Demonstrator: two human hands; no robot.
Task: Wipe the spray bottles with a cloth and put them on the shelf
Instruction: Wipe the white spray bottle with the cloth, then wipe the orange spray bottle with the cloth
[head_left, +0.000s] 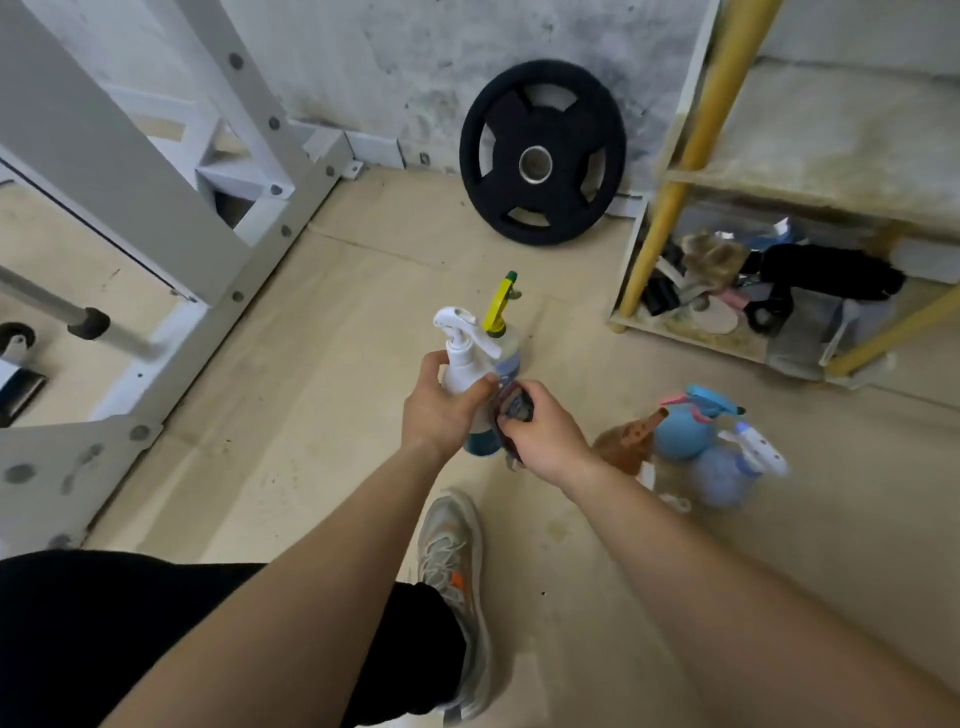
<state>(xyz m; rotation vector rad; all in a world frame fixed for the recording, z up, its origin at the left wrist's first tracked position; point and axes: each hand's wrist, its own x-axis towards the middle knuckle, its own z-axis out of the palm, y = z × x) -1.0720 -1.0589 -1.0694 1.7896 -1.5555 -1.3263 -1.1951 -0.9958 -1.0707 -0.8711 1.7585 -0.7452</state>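
Observation:
My left hand grips a white spray bottle by its body, held above the floor in the middle of the view. My right hand holds a dark bunched cloth against the bottle's right side. Just behind it stands a second bottle with a yellow trigger. Three more spray bottles lie blurred on the floor to the right: a brown one, a blue one with a pink and blue trigger, and a pale blue one with a white trigger. The yellow-framed shelf stands at the right.
A black weight plate leans on the back wall. A white metal rack frame fills the left side. The shelf's bottom level holds black straps and clutter. My shoe is planted on the beige floor below my hands.

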